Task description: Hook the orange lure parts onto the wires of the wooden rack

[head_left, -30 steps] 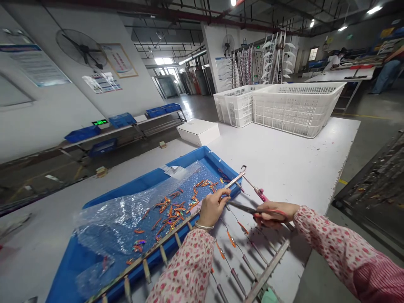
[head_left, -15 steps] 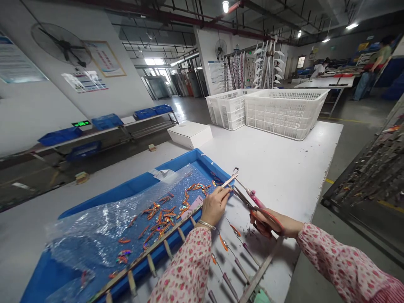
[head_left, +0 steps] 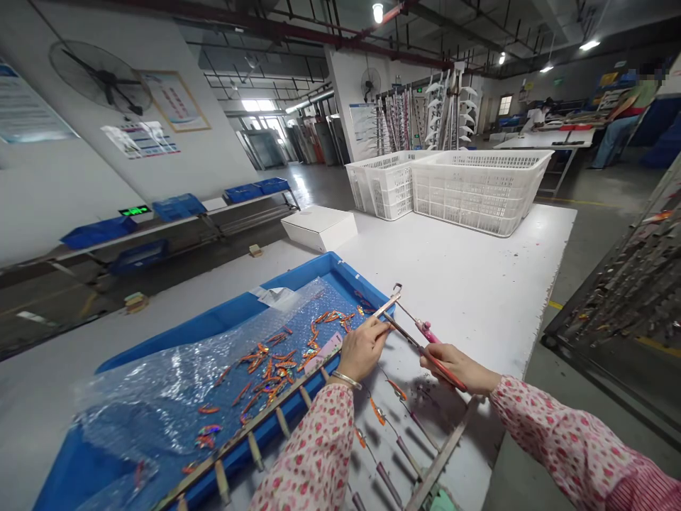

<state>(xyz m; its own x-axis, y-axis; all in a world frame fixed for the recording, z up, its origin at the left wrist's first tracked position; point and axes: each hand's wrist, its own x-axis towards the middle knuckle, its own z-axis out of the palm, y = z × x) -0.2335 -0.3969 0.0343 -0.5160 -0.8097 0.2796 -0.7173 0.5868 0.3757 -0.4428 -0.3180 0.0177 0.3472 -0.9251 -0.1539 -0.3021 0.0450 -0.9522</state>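
Note:
My right hand point(head_left: 452, 365) grips a pair of scissors point(head_left: 443, 369) with orange-red handles. Their blades look nearly closed and reach to the fingertips of my left hand point(head_left: 364, 349). That hand lies over the wooden bar of a rack point(head_left: 287, 394), thumb and finger pinched together; what they hold is hidden. Just beyond the scissors is a pink peg point(head_left: 430, 332) with a thin wire running toward the bar's hooked end. Orange fish-shaped lures point(head_left: 377, 410) hang on wires between the bar and purple-grey pegs point(head_left: 408, 454) below my hands.
Left of the rack stands a blue tray point(head_left: 213, 319) lined with bubble wrap point(head_left: 175, 369), many orange lures on it. A white box point(head_left: 320, 228) and white plastic baskets point(head_left: 468, 191) stand farther back. A loaded rack point(head_left: 628, 284) is at right; people work in the background.
The scissors' handles have come together and the blades have closed near my left fingertips. My left hand has hardly moved.

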